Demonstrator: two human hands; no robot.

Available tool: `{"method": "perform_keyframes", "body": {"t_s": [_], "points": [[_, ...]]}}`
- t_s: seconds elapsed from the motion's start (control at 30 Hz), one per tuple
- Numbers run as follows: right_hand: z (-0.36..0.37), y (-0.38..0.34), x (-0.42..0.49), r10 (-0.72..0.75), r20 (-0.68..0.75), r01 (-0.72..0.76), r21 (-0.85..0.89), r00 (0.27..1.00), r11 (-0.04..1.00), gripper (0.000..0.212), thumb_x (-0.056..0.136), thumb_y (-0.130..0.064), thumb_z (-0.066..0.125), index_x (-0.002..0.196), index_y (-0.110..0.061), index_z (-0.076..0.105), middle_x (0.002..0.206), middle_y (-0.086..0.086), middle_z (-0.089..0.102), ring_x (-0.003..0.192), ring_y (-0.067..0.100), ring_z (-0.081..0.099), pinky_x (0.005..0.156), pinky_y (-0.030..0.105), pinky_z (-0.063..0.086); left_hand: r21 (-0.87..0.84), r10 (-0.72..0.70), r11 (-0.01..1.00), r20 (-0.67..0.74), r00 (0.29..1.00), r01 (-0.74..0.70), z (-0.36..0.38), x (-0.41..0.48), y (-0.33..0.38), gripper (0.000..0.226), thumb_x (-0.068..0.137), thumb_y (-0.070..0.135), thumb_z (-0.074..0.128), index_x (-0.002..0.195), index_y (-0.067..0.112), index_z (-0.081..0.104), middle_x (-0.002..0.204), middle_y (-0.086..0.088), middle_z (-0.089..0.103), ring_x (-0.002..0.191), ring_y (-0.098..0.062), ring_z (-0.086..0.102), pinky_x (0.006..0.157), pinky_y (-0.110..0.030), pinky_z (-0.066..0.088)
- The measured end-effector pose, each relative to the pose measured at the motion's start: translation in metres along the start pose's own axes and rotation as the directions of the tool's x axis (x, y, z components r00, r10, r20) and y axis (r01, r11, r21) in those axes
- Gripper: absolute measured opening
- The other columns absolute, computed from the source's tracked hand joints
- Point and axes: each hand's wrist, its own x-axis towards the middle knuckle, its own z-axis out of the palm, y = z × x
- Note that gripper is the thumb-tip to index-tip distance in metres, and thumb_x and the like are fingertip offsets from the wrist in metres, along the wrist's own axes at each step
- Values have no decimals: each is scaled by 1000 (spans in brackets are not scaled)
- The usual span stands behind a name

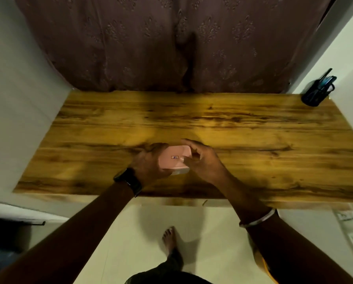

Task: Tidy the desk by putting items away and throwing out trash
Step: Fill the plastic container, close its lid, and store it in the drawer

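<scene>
Pink box (174, 158) is clasped by the left hand (149, 160), right hand (204, 160) pinching its end, probably snapping it shut.

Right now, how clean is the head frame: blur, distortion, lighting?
Head view: wide-angle distortion splays the desk edges and side walls. The light is dim and warm, with a brighter patch mid-desk. The whole frame is slightly soft, so the label on the pink box is unreadable. The dark pen holder at the far right corner loses detail, and the bottom left is smeared.
</scene>
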Motion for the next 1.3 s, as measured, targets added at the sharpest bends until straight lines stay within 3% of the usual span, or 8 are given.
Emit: {"method": "perform_keyframes", "body": {"t_s": [0.27, 0.37, 0.43, 0.53, 0.67, 0.8, 0.97, 1.3], "points": [[69, 32, -111, 374, -405, -171, 455, 834, 874, 7, 92, -32, 67, 86, -32, 69, 81, -2, 71, 80, 25, 70, 75, 44, 58, -63, -36, 997, -50, 998, 33, 32, -109, 13, 92, 65, 66, 70, 138, 13, 52, 132, -11, 62, 111, -34, 64, 86, -46, 58], [96, 49, -137, 774, -43, -386, 848, 632, 363, 5, 96, -16, 67, 95, -11, 69, 86, 13, 67, 80, 30, 65, 75, 41, 57, -93, -105, 991, -37, 994, 101, 42, -138, 13, 93, 67, 52, 84, 144, 16, 46, 140, -9, 57, 117, -34, 61, 90, -47, 57], [115, 65, -147, 795, 233, -366, 931, 559, -15, 11, 98, -7, 64, 106, 0, 64, 93, 22, 66, 83, 33, 65, 84, 42, 59, -102, -158, 983, -29, 987, 154, 46, -150, 11, 98, 69, 53, 83, 149, 19, 39, 145, -7, 53, 123, -33, 57, 97, -47, 54], [146, 88, -146, 766, 358, -257, 932, 534, -255, 14, 100, -5, 57, 112, 2, 57, 103, 27, 61, 92, 41, 62, 92, 50, 56, -126, -178, 977, -66, 982, 169, 49, -162, 1, 101, 66, 49, 87, 150, 21, 39, 143, -5, 55, 125, -30, 56, 99, -44, 53], [178, 98, -117, 793, 346, -181, 938, 501, -295, 38, 101, -13, 51, 137, 1, 51, 136, 28, 60, 130, 45, 57, 107, 53, 47, -156, -165, 977, -129, 978, 145, 48, -173, -13, 95, 61, 45, 91, 142, 21, 47, 137, -4, 58, 117, -29, 62, 88, -40, 58], [198, 113, -79, 802, 278, -181, 960, 528, -213, 9, 93, -8, 49, 91, -12, 57, 93, 13, 64, 86, 31, 61, 105, 50, 44, -133, -119, 986, -173, 978, 97, 48, -179, -33, 95, 59, 43, 92, 141, 21, 48, 136, -4, 58, 111, -28, 65, 79, -39, 61], [222, 138, -62, 792, 266, -169, 964, 550, -206, 18, 92, -11, 46, 80, -14, 60, 83, 13, 64, 85, 32, 62, 110, 51, 42, -107, -141, 986, -158, 977, 125, 52, -182, -59, 95, 61, 45, 91, 142, 18, 49, 140, -4, 56, 113, -28, 63, 79, -44, 62], [226, 133, -70, 770, 299, -232, 952, 564, -199, 13, 94, -8, 52, 104, -8, 60, 126, 16, 63, 119, 38, 58, 106, 55, 43, -112, -174, 981, -123, 977, 161, 41, -167, -80, 96, 65, 49, 86, 146, 20, 43, 145, -4, 53, 126, -25, 54, 90, -45, 58]]}}
